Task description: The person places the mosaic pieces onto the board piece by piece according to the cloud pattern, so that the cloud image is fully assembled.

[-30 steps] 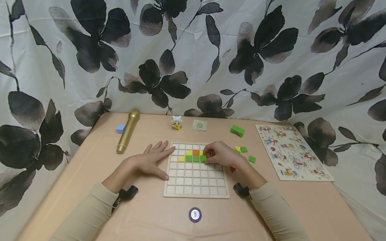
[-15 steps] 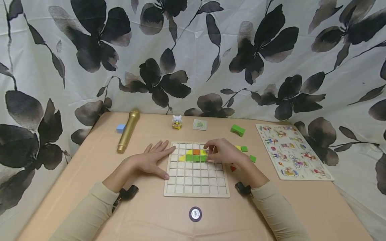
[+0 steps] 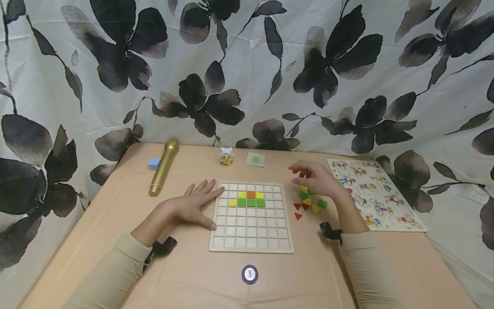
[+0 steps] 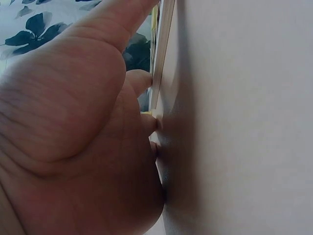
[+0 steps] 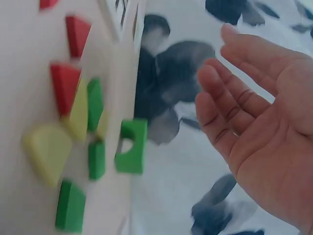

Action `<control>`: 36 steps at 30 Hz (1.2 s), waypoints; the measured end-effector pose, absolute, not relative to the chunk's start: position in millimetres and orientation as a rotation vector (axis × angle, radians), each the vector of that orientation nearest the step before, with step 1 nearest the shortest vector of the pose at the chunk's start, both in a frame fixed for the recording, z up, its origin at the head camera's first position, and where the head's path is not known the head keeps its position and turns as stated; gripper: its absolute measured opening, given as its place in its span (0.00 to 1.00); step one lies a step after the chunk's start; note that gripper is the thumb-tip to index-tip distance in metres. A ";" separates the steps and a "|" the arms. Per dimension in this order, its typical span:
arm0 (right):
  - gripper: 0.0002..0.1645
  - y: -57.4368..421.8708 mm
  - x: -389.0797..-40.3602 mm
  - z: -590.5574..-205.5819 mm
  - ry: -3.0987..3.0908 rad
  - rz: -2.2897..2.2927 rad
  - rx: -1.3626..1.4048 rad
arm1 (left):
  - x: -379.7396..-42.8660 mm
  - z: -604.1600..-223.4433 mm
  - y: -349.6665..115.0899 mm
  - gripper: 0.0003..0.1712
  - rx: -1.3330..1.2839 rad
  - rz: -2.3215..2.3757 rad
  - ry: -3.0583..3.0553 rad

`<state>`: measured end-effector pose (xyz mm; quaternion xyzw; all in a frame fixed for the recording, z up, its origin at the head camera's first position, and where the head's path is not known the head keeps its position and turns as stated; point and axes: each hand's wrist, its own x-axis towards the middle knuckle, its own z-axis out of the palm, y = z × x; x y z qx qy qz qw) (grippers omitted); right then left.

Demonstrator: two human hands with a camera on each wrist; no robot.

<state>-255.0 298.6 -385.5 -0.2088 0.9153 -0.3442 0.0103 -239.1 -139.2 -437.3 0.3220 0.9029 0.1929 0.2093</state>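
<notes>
My left hand (image 3: 193, 207) lies with fingers spread at the left edge of a pale grid board (image 3: 251, 243), thumb and index fingertip on its border. On the board, a row of green squares (image 3: 251, 203) has a yellow quarter-round piece (image 3: 233, 203) at its left end. An orange square (image 3: 251, 195) sits above that row, between yellow and green pieces. My right hand (image 3: 316, 178) hovers over loose blocks right of the board, fingers loosely bent, holding nothing. In the right wrist view, red triangles (image 5: 63, 88), yellow quarter-rounds (image 5: 46, 152) and green blocks (image 5: 71, 208) lie below it.
A green arch block (image 5: 138, 147) stands behind the loose pieces. A picture puzzle board (image 3: 380, 197) lies at right. At the back are a gold tube (image 3: 164, 168), a blue block (image 3: 154, 164), a small figurine (image 3: 226, 157) and a card (image 3: 255, 160). A round chip (image 3: 249, 274) lies in front.
My right hand has left the grid board and moved right and back over the loose pieces. A green square now lies uncovered at the row's right end. My left hand stays in place.
</notes>
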 end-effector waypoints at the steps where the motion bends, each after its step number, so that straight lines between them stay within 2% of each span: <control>1: 0.22 303.5 -256.6 -388.0 2.851 -1.071 -0.633 | -239.1 -437.5 -139.3 0.70 0.895 0.535 2.512; 10: 0.18 335.0 -263.7 -413.9 2.792 -0.936 -0.475 | -238.7 -438.5 -139.7 0.71 0.892 0.548 2.509; 21: 0.17 341.6 -269.9 -429.0 2.735 -0.910 -0.501 | -238.5 -437.1 -139.6 0.71 0.894 0.555 2.507; 32: 0.02 338.4 -266.4 -420.5 2.774 -1.074 -0.393 | -239.2 -438.9 -140.0 0.71 0.904 0.551 2.511; 36: 0.10 332.0 -265.5 -416.0 2.699 -1.230 -0.451 | -239.3 -439.2 -140.3 0.71 0.912 0.584 2.504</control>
